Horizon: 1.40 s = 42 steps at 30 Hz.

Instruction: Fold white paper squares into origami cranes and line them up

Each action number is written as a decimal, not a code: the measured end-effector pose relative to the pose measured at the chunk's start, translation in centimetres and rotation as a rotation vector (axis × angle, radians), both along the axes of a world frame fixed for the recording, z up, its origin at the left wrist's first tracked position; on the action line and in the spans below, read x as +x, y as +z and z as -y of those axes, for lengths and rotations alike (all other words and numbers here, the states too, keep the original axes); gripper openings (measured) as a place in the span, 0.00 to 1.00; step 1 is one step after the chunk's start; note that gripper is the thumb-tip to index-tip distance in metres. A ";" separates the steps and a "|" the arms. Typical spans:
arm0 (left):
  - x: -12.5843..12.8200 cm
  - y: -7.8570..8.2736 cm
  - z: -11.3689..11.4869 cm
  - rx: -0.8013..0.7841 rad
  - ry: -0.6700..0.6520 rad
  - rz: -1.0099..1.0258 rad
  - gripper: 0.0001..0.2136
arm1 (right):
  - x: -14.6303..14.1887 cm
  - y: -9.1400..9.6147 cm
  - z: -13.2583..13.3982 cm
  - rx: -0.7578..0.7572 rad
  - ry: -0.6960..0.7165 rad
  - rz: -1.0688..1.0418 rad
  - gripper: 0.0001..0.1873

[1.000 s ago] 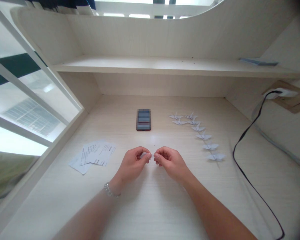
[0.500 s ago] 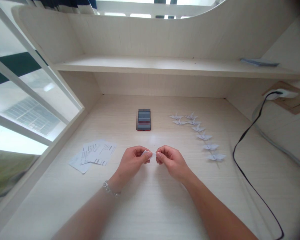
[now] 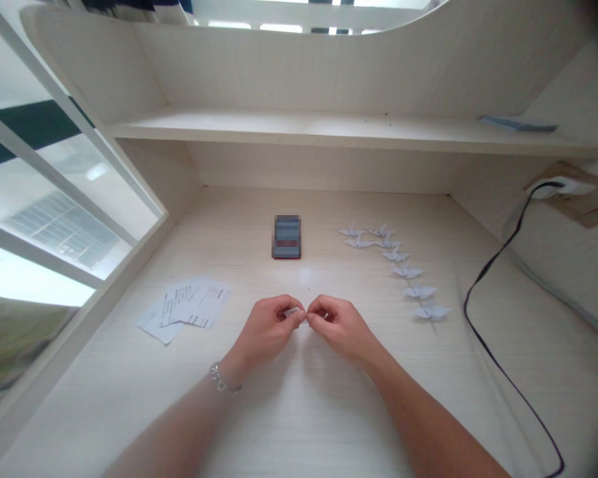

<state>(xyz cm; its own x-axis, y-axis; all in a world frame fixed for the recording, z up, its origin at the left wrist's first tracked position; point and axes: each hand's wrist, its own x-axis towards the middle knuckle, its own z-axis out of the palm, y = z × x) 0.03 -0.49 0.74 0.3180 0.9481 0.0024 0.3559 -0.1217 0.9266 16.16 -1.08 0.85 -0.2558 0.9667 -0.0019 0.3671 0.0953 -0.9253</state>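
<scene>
— Anything different from half a second ago?

— Drawn closer. Left hand point(image 3: 269, 328) and right hand point(image 3: 341, 325) slightly apart then, a white sliver plain between them; now fingertips nearly touching, sliver mostly swallowed.

— Meaning what for the work?

— Probably a crease being pressed tight in the small folded paper point(image 3: 296, 312); too tiny to say which fold.

— Left to right, then?

— Printed paper slips point(image 3: 189, 307) flat on the desk point(image 3: 299, 425), well left of the left hand. Bracelet point(image 3: 222, 380) on that wrist. Left hand narrow, thumb and forefinger nipping the paper's left end. Paper wedged between both hands; phone point(image 3: 286, 236) well beyond it. Right hand pinched likewise on the right end. Further right, a row of paper cranes point(image 3: 407, 272), then a black cable point(image 3: 483, 292).
</scene>
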 end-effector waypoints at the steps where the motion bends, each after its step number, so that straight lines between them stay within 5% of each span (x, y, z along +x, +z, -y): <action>1: 0.1 -0.1 0.0 -0.020 -0.008 0.020 0.08 | 0.0 0.0 0.0 -0.007 -0.002 0.001 0.05; 6: -0.2 -0.3 -0.2 -0.114 -0.002 0.135 0.09 | 0.4 -0.2 0.0 -0.061 -0.016 -0.036 0.05; 11: -1.3 0.0 -0.9 -0.119 0.147 0.164 0.09 | 0.9 -0.4 -0.3 -0.091 -0.048 -0.063 0.06; 18: -0.1 -0.2 -0.3 -0.051 0.060 0.088 0.08 | 0.3 -0.4 -0.1 -0.051 -0.036 -0.037 0.06; 25: -0.7 0.0 -0.8 -0.085 0.210 0.226 0.10 | 0.7 -1.1 -0.7 -0.098 -0.128 -0.153 0.05; 30: 0.3 -0.4 -0.4 -0.117 0.161 0.253 0.10 | -0.2 -1.6 -0.7 -0.109 -0.135 -0.298 0.09; 38: 0.5 -0.1 0.0 -0.075 -0.004 0.023 0.10 | 0.4 -1.2 -0.4 -0.057 -0.028 -0.063 0.06; 42: 0.2 0.0 -0.1 -0.137 -0.023 0.009 0.07 | 0.7 -1.0 -0.6 -0.144 0.010 -0.118 0.05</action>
<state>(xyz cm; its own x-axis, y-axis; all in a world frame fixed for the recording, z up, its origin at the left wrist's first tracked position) 0.23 -0.42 0.72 0.3397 0.9324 -0.1235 0.3466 -0.0020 0.9380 16.88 -0.51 -0.15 -0.2721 0.9561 -0.1091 0.2545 -0.0378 -0.9663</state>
